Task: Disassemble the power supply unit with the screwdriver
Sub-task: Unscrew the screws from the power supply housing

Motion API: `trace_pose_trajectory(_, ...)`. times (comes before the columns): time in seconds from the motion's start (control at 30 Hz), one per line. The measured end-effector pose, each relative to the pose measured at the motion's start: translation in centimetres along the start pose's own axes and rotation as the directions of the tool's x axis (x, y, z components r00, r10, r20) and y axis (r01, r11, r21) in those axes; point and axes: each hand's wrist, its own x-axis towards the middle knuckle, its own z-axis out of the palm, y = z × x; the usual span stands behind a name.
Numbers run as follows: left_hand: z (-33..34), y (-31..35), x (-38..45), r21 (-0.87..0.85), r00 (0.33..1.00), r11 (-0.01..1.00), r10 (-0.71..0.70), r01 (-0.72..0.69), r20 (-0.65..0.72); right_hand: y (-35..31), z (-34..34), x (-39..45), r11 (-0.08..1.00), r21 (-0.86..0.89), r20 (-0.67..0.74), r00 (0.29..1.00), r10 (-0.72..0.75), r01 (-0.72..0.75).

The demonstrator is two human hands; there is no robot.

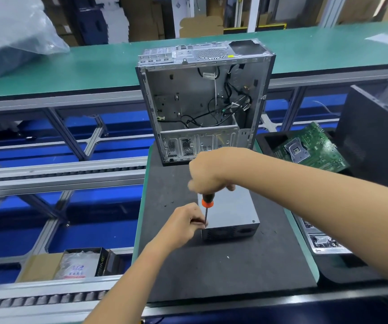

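A gray metal box, the power supply unit (pixel 229 215), sat on a dark mat (pixel 223 270) on the workbench, just in front of an empty computer case (pixel 203 101) that stood upright with its side open and loose black wires inside. The right hand (pixel 208 173) was closed tight around the top of the screwdriver (pixel 206 206), which had a black handle with an orange ring. The screwdriver stood almost straight up, with its thin metal tip down at the near left top corner of the box. The left hand (pixel 185 222) was there too, with its fingers pinched around the thin shaft to keep the tip steady. The screw itself was hidden by the fingers. The job looked like it was only partly done. The lid was on the box and the box was all in one piece. A few tiny dark dots lay on the mat to the left, and they may have been screws taken out, but they were too small to be sure. So more screws and the lid were probably left to do. A green circuit board (pixel 309 148) lay in a black tray to the right. Down on the left, a box held a plastic bag with a red and blue label, but the words were too blurry to read.
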Motion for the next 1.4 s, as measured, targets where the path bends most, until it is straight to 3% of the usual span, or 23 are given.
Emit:
trace_pose_trajectory(0.13, -0.2, -0.2, 0.1, -0.023, 1.0, 1.0, -0.008, 0.009, 0.024, 0.9, 0.0, -0.2, 0.999, -0.023, 0.053, 0.998, -0.023, 0.024)
trace_pose_trajectory(0.27, -0.3, -0.7, 0.3, -0.095, 0.998, 0.994, -0.042, 0.046, 0.038, 1.0, 0.9, -0.9, 0.956, -0.223, -0.093, 0.972, -0.216, 0.191)
trace_pose_trajectory(0.33, -0.4, -0.6, 0.3, -0.107, 0.998, 0.993, -0.05, 0.054, 0.047, 1.4, 1.0, -1.1, 0.945, -0.223, -0.13, 0.954, -0.27, 0.237)
trace_pose_trajectory(0.43, -0.3, -0.4, 0.5, -0.086, 0.999, 0.995, -0.046, 0.048, 0.028, 1.8, 0.7, -1.0, 0.934, -0.217, -0.155, 0.935, -0.318, 0.282)
trace_pose_trajectory(0.6, 0.1, -0.5, 0.6, -0.088, 0.991, 0.988, -0.119, 0.124, 0.066, -1.9, 0.7, -0.1, 0.86, -0.388, -0.213, 0.876, -0.433, 0.33)
trace_pose_trajectory(0.67, 0.1, -0.4, 0.4, -0.094, 0.985, 0.981, -0.164, 0.169, 0.06, -2.7, 0.8, 0.5, 0.889, -0.34, -0.254, 0.88, -0.401, 0.307)
trace_pose_trajectory(0.8, -0.2, 0.2, 0.4, -0.005, 0.997, 0.997, -0.071, 0.071, 0.037, -1.2, 0.5, 0.1, 0.974, 0.107, -0.242, 0.955, -0.171, 0.202)
trace_pose_trajectory(0.9, -0.3, 0.4, 0.5, -0.009, 0.996, 0.997, -0.082, 0.082, 0.024, 0.0, 0.6, 0.2, 0.915, 0.399, -0.158, 0.987, 0.0, 0.065)
trace_pose_trajectory(1.03, -0.4, 0.5, 0.6, -0.015, 0.994, 0.994, -0.109, 0.109, 0.024, 0.3, 0.8, 0.6, 0.786, 0.614, -0.114, 0.978, 0.172, -0.066)
trace_pose_trajectory(1.17, -0.4, 0.5, 0.7, -0.033, 0.994, 0.994, -0.105, 0.107, 0.036, 0.0, 0.8, 0.2, 0.916, 0.379, -0.127, 0.973, 0.192, -0.131)
trace_pose_trajectory(1.23, -0.4, 0.5, 0.6, -0.038, 0.995, 0.995, -0.094, 0.095, 0.026, 0.3, 0.3, -0.1, 0.944, 0.3, -0.038, 0.987, 0.155, -0.137)
trace_pose_trajectory(1.3, -0.5, 0.5, 0.5, -0.029, 0.997, 0.997, -0.077, 0.077, 0.023, 0.9, -0.1, -0.4, 0.955, 0.286, 0.062, 0.996, 0.067, -0.082)
trace_pose_trajectory(1.4, -0.6, 0.5, 0.4, -0.025, 0.998, 0.998, -0.056, 0.056, 0.025, 1.4, -0.6, -0.8, 0.981, 0.189, 0.072, 0.996, -0.057, 0.043)
